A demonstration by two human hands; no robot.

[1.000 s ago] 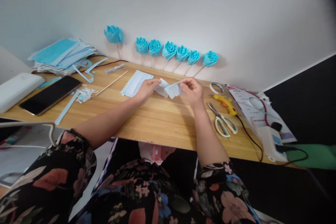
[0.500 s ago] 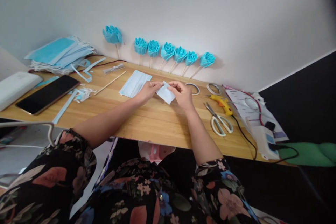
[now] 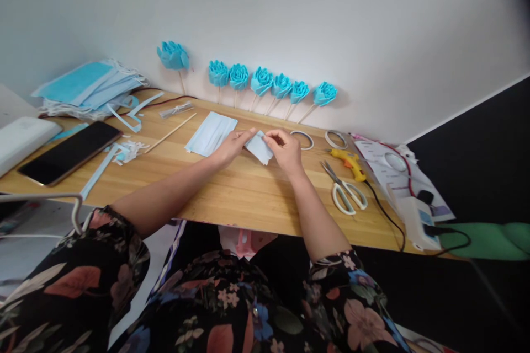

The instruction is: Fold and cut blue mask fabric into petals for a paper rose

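A small pale blue piece of mask fabric is held between my two hands, just above the table. My left hand pinches its upper left edge, and my right hand grips the upper right edge with thumb and fingertips. Its lower end hangs free. Left of my left hand, a flat light blue face mask without visible ear loops lies on the wood. Behind my right hand a roll of white tape rests partly hidden.
Several blue fabric flowers on sticks lean against the wall. Scissors and a yellow glue gun lie at right. At left are a phone, a mask stack, fabric scraps and a thin stick.
The fabric piece has tilted and bent slightly between my fingers, and its lower edge looks more ruffled. The view has shifted a little; things on the table stay in place.
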